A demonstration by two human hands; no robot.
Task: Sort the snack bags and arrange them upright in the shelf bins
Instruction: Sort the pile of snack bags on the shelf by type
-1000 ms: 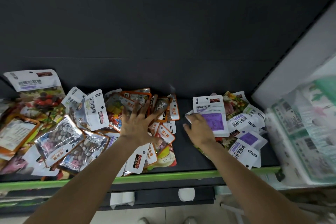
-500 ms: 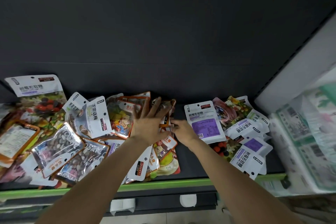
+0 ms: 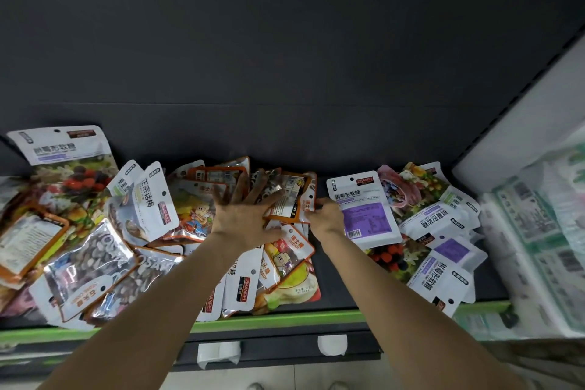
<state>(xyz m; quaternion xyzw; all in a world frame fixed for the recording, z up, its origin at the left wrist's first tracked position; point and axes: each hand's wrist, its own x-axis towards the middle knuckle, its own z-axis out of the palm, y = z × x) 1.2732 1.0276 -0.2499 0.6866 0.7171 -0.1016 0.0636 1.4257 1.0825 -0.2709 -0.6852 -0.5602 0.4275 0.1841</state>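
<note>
Snack bags lie flat in a heap on a dark shelf (image 3: 332, 288). My left hand (image 3: 243, 215) rests with spread fingers on the middle heap of orange-edged candy bags (image 3: 285, 250). At its fingertips lies one orange-edged bag (image 3: 289, 203), tilted up. My right hand (image 3: 326, 218) has curled fingers that pinch this bag's right edge. Just right of that hand a white bag with a purple label (image 3: 364, 215) lies on top of a second pile of white-and-purple bags (image 3: 443, 231). On the left are silver-windowed bags (image 3: 88, 263) and white plum bags (image 3: 152, 199).
The shelf has a green front lip (image 3: 285, 323) with white price-tag holders (image 3: 218, 355) below it. A dark back panel (image 3: 285, 73) rises behind the bags. To the right stand a pale side panel (image 3: 522, 98) and stacked green-and-white packs (image 3: 538, 247). A large berry-print bag (image 3: 63, 155) leans at the far left.
My right hand left the white-and-purple bag and moved left to the orange-edged bag's edge. My left hand shifted slightly right on the middle heap, fingers still spread.
</note>
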